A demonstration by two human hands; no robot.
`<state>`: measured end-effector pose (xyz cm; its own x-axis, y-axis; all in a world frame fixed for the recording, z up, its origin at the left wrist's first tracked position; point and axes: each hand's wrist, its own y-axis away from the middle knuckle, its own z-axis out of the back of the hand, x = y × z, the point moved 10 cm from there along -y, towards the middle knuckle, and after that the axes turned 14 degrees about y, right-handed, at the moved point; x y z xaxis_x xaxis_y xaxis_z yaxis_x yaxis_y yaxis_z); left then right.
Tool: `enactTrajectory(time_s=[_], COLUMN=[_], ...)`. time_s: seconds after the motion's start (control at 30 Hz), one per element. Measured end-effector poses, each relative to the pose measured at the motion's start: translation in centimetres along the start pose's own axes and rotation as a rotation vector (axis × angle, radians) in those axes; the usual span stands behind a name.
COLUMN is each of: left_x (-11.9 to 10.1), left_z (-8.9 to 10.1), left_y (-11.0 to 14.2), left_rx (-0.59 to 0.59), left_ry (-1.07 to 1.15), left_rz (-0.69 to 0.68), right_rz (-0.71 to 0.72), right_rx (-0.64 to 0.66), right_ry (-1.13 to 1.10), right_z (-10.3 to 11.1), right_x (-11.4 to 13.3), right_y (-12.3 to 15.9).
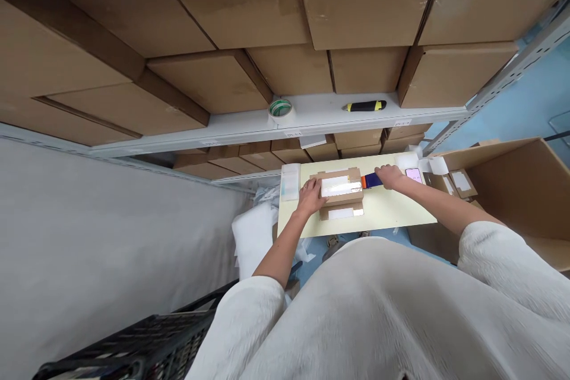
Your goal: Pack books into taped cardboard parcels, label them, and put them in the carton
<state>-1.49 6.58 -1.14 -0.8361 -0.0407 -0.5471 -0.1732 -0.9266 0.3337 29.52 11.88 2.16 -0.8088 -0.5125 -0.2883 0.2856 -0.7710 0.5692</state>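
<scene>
A small cardboard box lies on the pale yellow tabletop, with a white label and a shiny strip of clear tape along its top. My left hand grips the box's left end, fingers over its edge. At the opposite end, my right hand is closed round a blue tape dispenser, whose orange front meets the box's right edge. A flat cardboard piece with a white label sits at the box's near side.
A phone lies right of my right hand. On the shelf ahead are a tape roll, a yellow-black utility knife and stacked cartons. A large open carton stands right, a black crate lower left.
</scene>
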Motion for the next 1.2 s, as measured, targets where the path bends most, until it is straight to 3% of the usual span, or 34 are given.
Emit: enactTrajectory(time_s=[0.1,0.23,0.43,0.57,0.83,0.97,1.1,1.2], left_x=[-0.1,-0.2,-0.1,0.0,0.0,0.1,0.4,0.4], left_z=[0.0,-0.1,-0.2,-0.3,-0.3,-0.8,-1.1,-1.2], left_y=[0.0,0.1,0.2,0.2,0.4,0.6,1.1,1.9], left_rx=[-0.009,0.002,0.0,-0.008,-0.005,0.004,0.016,0.022], left_ry=[-0.01,-0.028,0.013,0.038,0.029,0.043,0.063,0.048], left_rz=[-0.014,-0.005,-0.024,-0.035,-0.035,-0.045,-0.054,-0.076], right_rz=[-0.025,-0.052,-0.219,-0.376,-0.471,-0.526,-0.493,-0.492], right_rx=[-0.011,0.046,0.199,0.196,0.034,0.052,0.111,0.114], right_ry=[0.021,-0.022,-0.361,-0.581,-0.443,-0.47,-0.408,-0.398], right_z=[-0.2,-2.5,-8.4,-11.1,-11.3,-12.3,-12.8,-12.2], right_x=[2.1,3.6,-0.9,-3.4,-0.9,0.5,1.5,1.8], right_y=[-0.1,-0.2,0.8,2.5,4.1,4.1,3.9,4.3])
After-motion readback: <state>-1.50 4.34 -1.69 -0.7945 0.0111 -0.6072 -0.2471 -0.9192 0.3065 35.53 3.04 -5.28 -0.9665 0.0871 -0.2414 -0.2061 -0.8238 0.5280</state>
